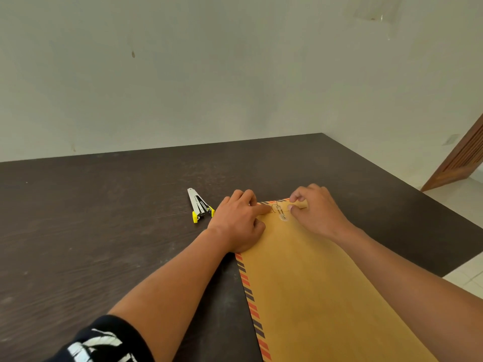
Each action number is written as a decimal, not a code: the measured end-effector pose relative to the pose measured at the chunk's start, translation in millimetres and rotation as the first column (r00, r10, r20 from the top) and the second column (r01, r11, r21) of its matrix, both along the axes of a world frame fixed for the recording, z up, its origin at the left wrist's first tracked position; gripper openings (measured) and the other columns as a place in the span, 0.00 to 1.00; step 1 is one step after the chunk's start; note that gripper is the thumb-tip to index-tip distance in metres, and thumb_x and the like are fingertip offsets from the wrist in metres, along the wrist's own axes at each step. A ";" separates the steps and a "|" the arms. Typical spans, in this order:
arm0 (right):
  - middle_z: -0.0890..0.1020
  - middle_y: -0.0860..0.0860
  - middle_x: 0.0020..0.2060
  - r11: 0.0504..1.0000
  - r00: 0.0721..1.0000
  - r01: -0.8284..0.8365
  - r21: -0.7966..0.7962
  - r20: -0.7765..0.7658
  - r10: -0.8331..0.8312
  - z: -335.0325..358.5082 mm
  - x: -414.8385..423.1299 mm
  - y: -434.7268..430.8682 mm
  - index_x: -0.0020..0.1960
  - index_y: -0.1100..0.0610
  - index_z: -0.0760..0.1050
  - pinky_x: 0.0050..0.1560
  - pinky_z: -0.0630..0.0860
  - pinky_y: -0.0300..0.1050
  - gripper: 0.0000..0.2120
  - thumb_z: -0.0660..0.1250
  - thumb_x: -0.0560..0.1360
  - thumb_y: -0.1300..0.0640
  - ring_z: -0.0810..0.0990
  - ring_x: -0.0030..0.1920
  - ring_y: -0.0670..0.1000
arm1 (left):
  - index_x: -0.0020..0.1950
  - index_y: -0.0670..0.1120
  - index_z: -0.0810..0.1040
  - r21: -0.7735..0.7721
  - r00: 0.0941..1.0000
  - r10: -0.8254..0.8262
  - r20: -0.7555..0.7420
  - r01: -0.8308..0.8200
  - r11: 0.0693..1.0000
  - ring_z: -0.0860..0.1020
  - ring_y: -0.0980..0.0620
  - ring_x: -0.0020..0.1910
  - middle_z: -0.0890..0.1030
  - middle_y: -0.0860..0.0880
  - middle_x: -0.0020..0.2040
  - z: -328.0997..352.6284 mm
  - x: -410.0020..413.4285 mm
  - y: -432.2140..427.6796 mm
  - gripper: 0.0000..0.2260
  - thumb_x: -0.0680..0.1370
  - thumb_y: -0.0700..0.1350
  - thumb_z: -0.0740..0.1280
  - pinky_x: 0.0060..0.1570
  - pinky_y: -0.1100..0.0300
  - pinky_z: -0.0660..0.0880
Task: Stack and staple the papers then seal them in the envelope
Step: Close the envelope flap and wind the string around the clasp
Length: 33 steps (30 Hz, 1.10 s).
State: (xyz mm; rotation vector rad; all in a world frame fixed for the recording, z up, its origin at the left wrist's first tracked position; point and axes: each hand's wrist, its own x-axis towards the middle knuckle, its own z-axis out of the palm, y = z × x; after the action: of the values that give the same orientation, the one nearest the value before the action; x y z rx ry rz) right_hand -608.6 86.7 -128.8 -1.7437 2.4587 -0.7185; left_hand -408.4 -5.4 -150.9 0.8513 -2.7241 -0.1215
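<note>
A brown envelope [308, 283] with a red and dark striped border lies flat on the dark table, its flap end far from me. Two round fastener discs with string [281, 211] sit near that end. My left hand [239, 222] rests on the envelope's far left corner, its index finger stretched out and pressing beside the fastener. My right hand [316, 209] pinches the string next to the discs with thumb and forefinger. The papers are not visible. A silver stapler [200, 206] with yellow ends lies on the table left of my left hand.
The dark wooden table [91, 218] runs back to a pale wall. Its right edge drops to a white tiled floor [462, 280]. A brown slatted wooden door [460, 163] stands at the far right.
</note>
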 end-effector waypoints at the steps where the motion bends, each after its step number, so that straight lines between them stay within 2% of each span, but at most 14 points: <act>1: 0.77 0.49 0.49 1.000 1.000 -0.018 0.013 -0.002 0.018 -1.0 3.7 -0.5 0.50 0.48 0.80 0.58 0.74 0.54 0.05 0.71 0.74 0.53 0.73 0.56 0.54 | 0.75 0.61 0.68 -0.008 1.000 -0.003 0.002 0.003 1.000 0.67 0.50 0.60 0.69 0.51 0.61 0.2 0.5 1.0 0.22 0.80 0.55 0.55 0.60 0.54 0.68; 8: 0.77 0.47 0.49 0.996 0.995 -0.083 0.029 0.058 0.081 -3.3 2.9 1.4 0.49 0.46 0.79 0.58 0.74 0.54 0.06 0.70 0.74 0.56 0.75 0.56 0.53 | 0.74 0.63 0.67 -0.008 0.999 -0.038 0.022 0.038 0.999 0.66 0.49 0.61 0.68 0.51 0.62 3.1 0.6 1.6 0.21 0.81 0.54 0.55 0.61 0.52 0.67; 12: 0.78 0.47 0.48 0.983 0.980 -0.184 -0.024 0.066 0.186 -5.1 5.8 3.3 0.47 0.46 0.80 0.57 0.73 0.49 0.07 0.69 0.75 0.58 0.75 0.54 0.53 | 0.71 0.59 0.69 0.014 0.999 -0.019 -0.043 0.019 1.000 0.68 0.50 0.60 0.71 0.52 0.62 1.9 0.7 0.9 0.21 0.78 0.53 0.58 0.59 0.53 0.68; 17: 0.79 0.47 0.48 0.963 0.965 -0.260 -0.078 0.021 0.262 -8.0 12.9 0.2 0.50 0.48 0.84 0.58 0.74 0.51 0.05 0.71 0.75 0.55 0.76 0.53 0.51 | 0.68 0.52 0.68 0.058 0.994 0.025 -0.107 -0.019 0.998 0.70 0.50 0.59 0.75 0.52 0.60 0.8 1.1 0.1 0.22 0.75 0.52 0.61 0.58 0.54 0.70; 20: 0.78 0.47 0.50 0.954 0.956 -0.292 -0.063 -0.028 0.291 -8.1 15.8 -1.2 0.55 0.49 0.84 0.57 0.73 0.47 0.08 0.70 0.77 0.54 0.75 0.54 0.50 | 0.68 0.52 0.69 0.063 0.993 0.029 -0.114 -0.022 0.998 0.70 0.50 0.59 0.75 0.52 0.60 0.8 0.1 -0.3 0.21 0.75 0.52 0.61 0.58 0.54 0.70; 22: 0.78 0.46 0.49 0.950 0.950 -0.309 -0.041 -0.067 0.306 -8.3 17.4 -1.3 0.55 0.49 0.84 0.56 0.72 0.46 0.08 0.69 0.78 0.54 0.74 0.54 0.49 | 0.68 0.52 0.69 0.059 0.993 0.031 -0.113 -0.025 0.998 0.70 0.50 0.59 0.74 0.52 0.60 0.3 0.1 -0.6 0.21 0.75 0.52 0.61 0.58 0.55 0.70; 26: 0.78 0.46 0.46 0.961 0.964 -0.265 -0.079 -0.061 0.260 -5.8 16.1 0.4 0.46 0.51 0.84 0.54 0.72 0.45 0.03 0.71 0.75 0.56 0.75 0.52 0.50 | 0.67 0.52 0.71 0.049 0.993 0.032 -0.112 -0.027 0.998 0.70 0.50 0.58 0.75 0.52 0.59 0.0 0.2 -1.2 0.21 0.75 0.53 0.61 0.57 0.55 0.70; 30: 0.79 0.46 0.47 0.970 0.972 -0.233 -0.073 -0.034 0.231 -3.7 16.1 2.3 0.44 0.50 0.83 0.52 0.67 0.42 0.02 0.71 0.75 0.55 0.75 0.52 0.49 | 0.68 0.52 0.70 0.051 0.994 0.031 -0.107 -0.026 0.998 0.71 0.51 0.58 0.75 0.52 0.60 0.8 0.4 -0.6 0.21 0.75 0.53 0.60 0.58 0.55 0.71; 33: 0.80 0.46 0.46 0.979 0.979 -0.181 -0.090 0.074 0.187 -1.4 13.9 3.0 0.43 0.51 0.83 0.52 0.70 0.43 0.03 0.71 0.75 0.56 0.77 0.50 0.48 | 0.69 0.51 0.70 0.054 0.994 0.030 -0.104 -0.024 0.998 0.70 0.51 0.59 0.74 0.52 0.61 1.3 1.1 0.5 0.21 0.76 0.53 0.60 0.59 0.55 0.71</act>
State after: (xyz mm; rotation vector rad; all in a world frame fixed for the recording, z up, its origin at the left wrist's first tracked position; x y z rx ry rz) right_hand -594.6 89.8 -130.2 -1.8979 2.2080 -0.8649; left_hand -407.2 -5.0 -149.6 0.8707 -2.6212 -0.2263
